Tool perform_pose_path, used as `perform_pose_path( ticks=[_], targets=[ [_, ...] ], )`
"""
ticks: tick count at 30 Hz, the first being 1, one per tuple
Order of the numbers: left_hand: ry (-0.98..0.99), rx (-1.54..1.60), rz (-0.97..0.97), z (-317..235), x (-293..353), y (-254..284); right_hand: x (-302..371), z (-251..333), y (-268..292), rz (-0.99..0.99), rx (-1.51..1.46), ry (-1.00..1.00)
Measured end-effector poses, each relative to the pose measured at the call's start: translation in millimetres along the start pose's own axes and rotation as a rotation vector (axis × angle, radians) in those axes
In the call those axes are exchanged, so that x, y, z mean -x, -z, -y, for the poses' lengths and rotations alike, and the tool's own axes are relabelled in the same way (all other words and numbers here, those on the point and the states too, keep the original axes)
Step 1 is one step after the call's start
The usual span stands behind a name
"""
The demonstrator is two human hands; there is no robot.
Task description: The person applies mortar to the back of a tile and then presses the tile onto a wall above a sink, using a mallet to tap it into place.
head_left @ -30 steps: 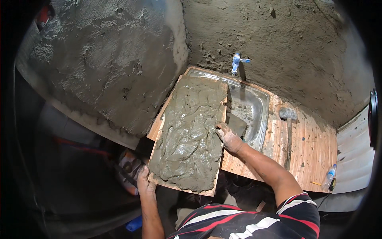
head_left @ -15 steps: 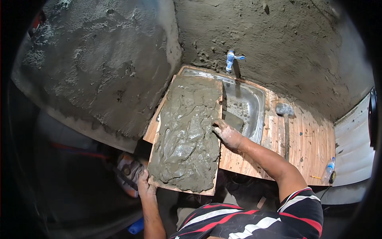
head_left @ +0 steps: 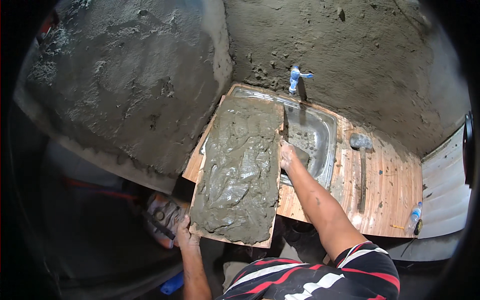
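A wood-grain board [head_left: 274, 220] lies tilted across the sink, its near end jutting past the counter's front edge. Thick wet grey mortar [head_left: 240, 170] covers most of its top. At the near left corner, my left hand [head_left: 187, 236] is closed on the board, with part of its fingers out of sight beneath. My right hand [head_left: 288, 156], smeared with mortar, grips the long right edge farther up; its fingertips are partly hidden. The steel sink [head_left: 334, 145] shows to the right of the board, with crumbs of mortar and a grey flat piece inside.
A blue-and-white wrapped tap [head_left: 295, 79] sticks out from the rough plastered wall [head_left: 340, 60]. On the wood-grain counter [head_left: 390, 190] lie a mallet [head_left: 361, 142] and, at the right end, a plastic bottle [head_left: 414, 217]. Another plastered wall [head_left: 130, 90] stands close on the left.
My right hand has slid farther away along the board's right edge, and its arm has straightened. My left hand keeps its hold on the near corner. The view has shifted slightly.
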State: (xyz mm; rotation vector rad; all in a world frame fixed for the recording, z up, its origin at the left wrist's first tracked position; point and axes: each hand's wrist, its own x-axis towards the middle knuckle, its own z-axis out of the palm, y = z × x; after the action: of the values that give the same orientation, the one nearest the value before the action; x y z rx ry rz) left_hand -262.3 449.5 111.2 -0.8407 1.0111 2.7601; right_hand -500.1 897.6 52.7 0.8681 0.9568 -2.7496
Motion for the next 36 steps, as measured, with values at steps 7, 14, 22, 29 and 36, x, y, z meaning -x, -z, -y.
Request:
perform_pose_path(
  ticks=[7, 14, 22, 29, 36],
  targets=[
    [-0.081, 0.032, -0.003, 6, -10, 4, -11, -25, 10, -0.408, 0.306, 0.479],
    [-0.059, -0.006, 0.018, 7, -13, -29, 15, -1, 15, -0.363, 0.271, 0.614],
    [-0.057, -0.037, 0.099, 12, -38, -58, 18, 27, 22, -0.600, 0.388, 0.627],
    [-0.046, -0.098, 0.095, 23, -57, -51, 19, 35, 34, -0.540, 0.276, 0.570],
    [0.061, -0.081, 0.060, 18, -65, -45, 32, 55, 41, -0.417, 0.333, 0.367]
  ],
)
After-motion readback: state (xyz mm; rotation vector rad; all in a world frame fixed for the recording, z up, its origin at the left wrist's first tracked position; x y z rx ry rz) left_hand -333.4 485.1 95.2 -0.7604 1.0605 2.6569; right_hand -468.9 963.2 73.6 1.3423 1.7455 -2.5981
